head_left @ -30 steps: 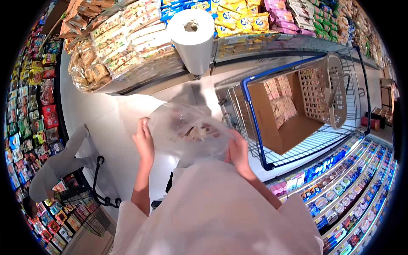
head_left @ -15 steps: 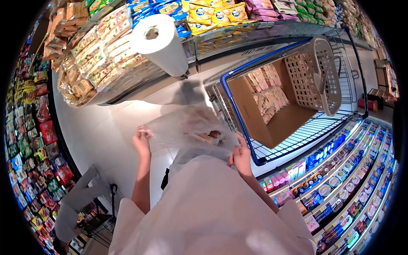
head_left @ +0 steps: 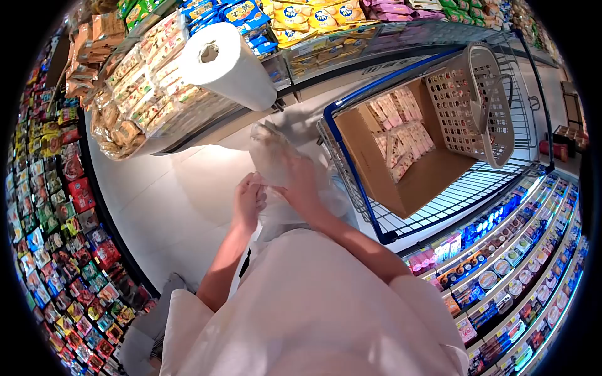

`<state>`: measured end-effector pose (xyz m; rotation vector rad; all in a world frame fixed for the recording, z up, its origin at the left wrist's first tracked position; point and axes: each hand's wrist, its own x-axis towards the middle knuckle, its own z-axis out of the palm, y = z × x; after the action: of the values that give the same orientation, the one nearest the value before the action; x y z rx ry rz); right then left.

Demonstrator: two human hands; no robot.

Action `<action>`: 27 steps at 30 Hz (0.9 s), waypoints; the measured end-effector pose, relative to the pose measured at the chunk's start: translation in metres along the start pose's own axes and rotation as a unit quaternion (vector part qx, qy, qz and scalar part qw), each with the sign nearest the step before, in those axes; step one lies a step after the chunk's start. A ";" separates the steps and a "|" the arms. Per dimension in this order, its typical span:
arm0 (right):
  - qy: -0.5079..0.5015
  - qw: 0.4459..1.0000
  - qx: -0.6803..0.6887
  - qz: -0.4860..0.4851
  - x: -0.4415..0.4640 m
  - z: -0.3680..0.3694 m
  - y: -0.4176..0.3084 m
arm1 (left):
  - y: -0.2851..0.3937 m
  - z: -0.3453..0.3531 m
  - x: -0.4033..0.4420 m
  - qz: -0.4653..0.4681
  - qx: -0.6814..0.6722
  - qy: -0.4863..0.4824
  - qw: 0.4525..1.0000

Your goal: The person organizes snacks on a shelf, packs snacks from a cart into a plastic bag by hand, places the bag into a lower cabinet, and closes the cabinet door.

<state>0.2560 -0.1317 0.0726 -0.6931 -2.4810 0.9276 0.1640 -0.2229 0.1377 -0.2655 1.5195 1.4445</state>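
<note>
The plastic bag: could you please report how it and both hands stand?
Left hand closed on the plastic bag; right hand against it, grip unclear. Bag blurred, contents unclear. Shopping cart to the right, nothing seen blocking the hands.

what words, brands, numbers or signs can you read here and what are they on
Nothing is clear enough to quote.
Yellow snack bags: pale marks on blue logos, too blurred to read.
Blue snack bags: lettering too blurred.
Packets on the left shelves and goods on the right shelves: print too small.
Plastic bag at the hands: no lettering seen.
</note>
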 end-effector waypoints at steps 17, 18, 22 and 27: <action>-0.050 0.951 0.294 0.086 0.032 0.000 -0.038 | -0.013 -0.080 0.030 0.191 -0.079 0.165 0.964; -0.042 0.952 0.290 0.092 0.029 -0.003 -0.030 | -0.007 -0.072 0.032 0.218 -0.048 0.125 0.967; -0.075 0.974 0.215 0.000 0.022 -0.084 -0.021 | 0.016 -0.032 0.023 0.116 0.107 0.102 0.982; 0.161 0.876 0.245 0.383 0.032 -0.218 0.095 | -0.036 -0.032 0.019 0.162 0.400 0.040 0.901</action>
<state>0.3734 0.0557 0.1659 -1.5280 -1.5475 1.4839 0.1650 -0.2512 0.0949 0.4534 2.1590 0.9281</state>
